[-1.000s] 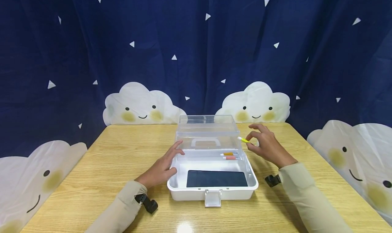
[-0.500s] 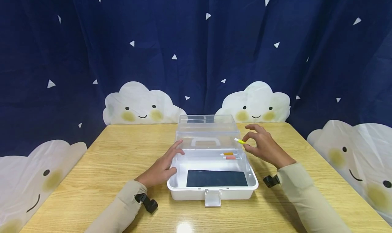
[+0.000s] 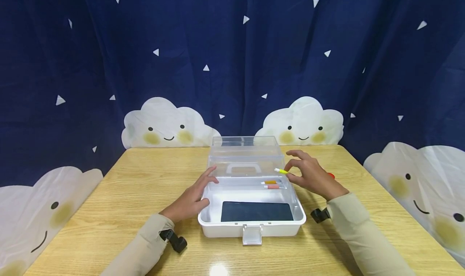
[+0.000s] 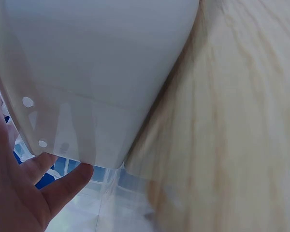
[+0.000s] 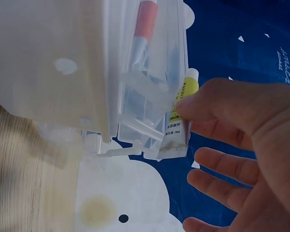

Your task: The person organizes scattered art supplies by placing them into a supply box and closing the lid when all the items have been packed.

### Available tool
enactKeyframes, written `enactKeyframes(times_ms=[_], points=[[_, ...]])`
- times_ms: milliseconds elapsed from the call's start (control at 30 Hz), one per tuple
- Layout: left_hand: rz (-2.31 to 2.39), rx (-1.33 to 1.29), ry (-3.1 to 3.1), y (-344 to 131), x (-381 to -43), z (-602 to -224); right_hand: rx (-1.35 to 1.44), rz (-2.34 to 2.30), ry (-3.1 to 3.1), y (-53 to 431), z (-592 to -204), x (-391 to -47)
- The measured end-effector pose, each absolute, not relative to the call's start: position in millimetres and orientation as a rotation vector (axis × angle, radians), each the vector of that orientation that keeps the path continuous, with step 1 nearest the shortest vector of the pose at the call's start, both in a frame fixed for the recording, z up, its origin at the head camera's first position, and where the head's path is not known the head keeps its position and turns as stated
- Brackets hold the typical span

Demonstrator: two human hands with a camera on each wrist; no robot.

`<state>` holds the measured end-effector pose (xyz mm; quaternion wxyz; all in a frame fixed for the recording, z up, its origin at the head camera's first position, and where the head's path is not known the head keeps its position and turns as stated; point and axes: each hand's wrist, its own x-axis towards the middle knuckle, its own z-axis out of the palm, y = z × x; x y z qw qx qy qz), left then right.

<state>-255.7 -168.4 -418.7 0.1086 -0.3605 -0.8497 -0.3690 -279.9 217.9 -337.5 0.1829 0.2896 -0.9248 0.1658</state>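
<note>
Between thumb and index finger, my right hand (image 3: 308,173) pinches a small yellow paint tube (image 3: 281,171) with a white cap, above the right back part of a white plastic box (image 3: 218,229). In the right wrist view the yellow tube (image 5: 176,126) shows printed writing and a flat silvery end. An orange tube (image 3: 270,182) and a pink tube (image 3: 271,187) lie side by side in the clear tray at the back of the box. My left hand (image 3: 190,199) rests against the box's left side, fingers spread; in the left wrist view two fingertips touch its edge.
The clear lid (image 3: 247,145) with a handle stands raised behind the box. A dark flat rectangle (image 3: 257,211) lies on the box floor, and a latch (image 3: 252,235) hangs at the front. A red object (image 3: 331,175) shows partly behind my right hand on the wooden table (image 3: 152,175).
My right hand has moved left and slightly down with the yellow paint tube, closer over the tray. A red object has come into sight behind it. My left hand and the box have stayed put.
</note>
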Motion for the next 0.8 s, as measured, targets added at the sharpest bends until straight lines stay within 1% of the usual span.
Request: enactKeyframes(times_ms=[800], points=[[-1.099, -1.067, -2.496, -168.7, -256.9, -420.3, 0.904, 0.408, -2.585, 209.6, -339.8, -278.4]])
